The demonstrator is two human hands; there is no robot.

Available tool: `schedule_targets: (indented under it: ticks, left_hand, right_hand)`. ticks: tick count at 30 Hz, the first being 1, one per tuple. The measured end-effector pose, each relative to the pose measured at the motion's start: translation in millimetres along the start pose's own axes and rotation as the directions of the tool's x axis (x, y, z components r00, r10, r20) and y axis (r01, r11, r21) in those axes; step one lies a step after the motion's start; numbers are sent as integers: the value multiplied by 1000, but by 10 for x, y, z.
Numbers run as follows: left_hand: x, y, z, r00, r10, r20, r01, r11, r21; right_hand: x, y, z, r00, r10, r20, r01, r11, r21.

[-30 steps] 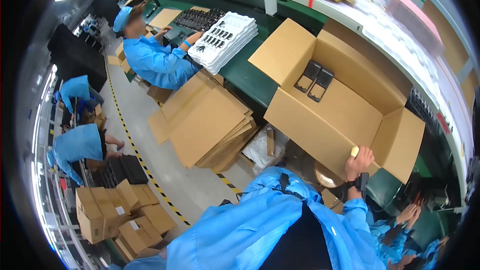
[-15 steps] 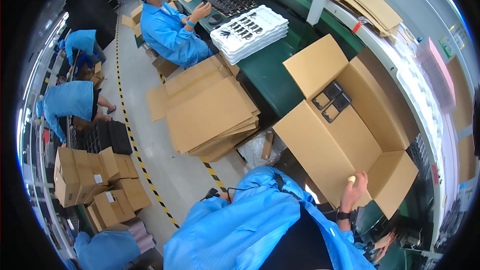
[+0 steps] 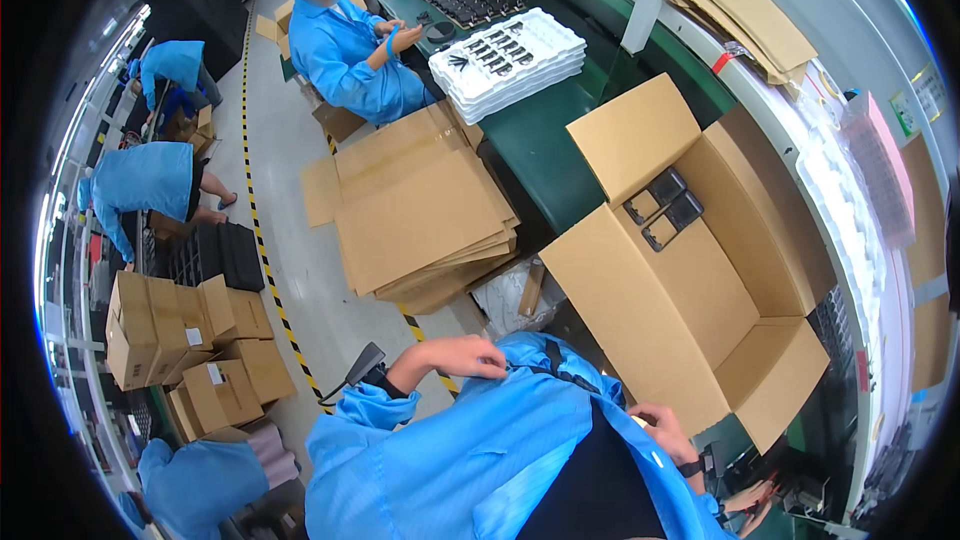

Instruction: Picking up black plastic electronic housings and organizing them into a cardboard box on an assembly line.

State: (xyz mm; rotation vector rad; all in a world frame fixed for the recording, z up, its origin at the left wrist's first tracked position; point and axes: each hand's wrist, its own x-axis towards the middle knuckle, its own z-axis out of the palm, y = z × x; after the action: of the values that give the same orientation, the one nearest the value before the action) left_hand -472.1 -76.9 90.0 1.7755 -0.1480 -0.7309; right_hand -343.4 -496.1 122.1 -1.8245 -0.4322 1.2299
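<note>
My left hand [image 3: 468,355] is bent in over the front of my blue jacket [image 3: 430,465], its fingers drawn together at a black strap [image 3: 560,372]. What they grip, if anything, is hidden. Curled at the jacket's right edge is my right hand [image 3: 662,430], with a small pale yellow thing [image 3: 640,422] at its fingertips; its kind is not clear. Just beyond that hand stands an open cardboard box [image 3: 640,310], flaps spread. Inside, black plastic frame-like parts [image 3: 665,208] lie at its far left end.
Flattened cardboard [image 3: 420,210] is stacked left of the box. White trays with dark parts [image 3: 510,60] rest on the green bench [image 3: 525,155], where a co-worker [image 3: 350,60] sits. More cardboard boxes [image 3: 200,340] stand across the aisle. Another person's hands [image 3: 750,505] show at lower right.
My right hand has drawn back from the box's near edge to my jacket. My left hand has risen into view at the jacket's front. The co-worker's hands have lowered.
</note>
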Motion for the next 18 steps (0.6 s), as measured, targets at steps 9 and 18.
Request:
schedule_targets:
  ticks: [9,18]
  left_hand:
    - [121,53,256,988,-140,-71,157,916,370]
    - [141,28,483,924,-194,-331,298,906,300]
  right_hand:
    - [-235,916,107,964,216,-156,-123,880,458]
    - [-364,1586,511,906,303,-296,-144,878,457]
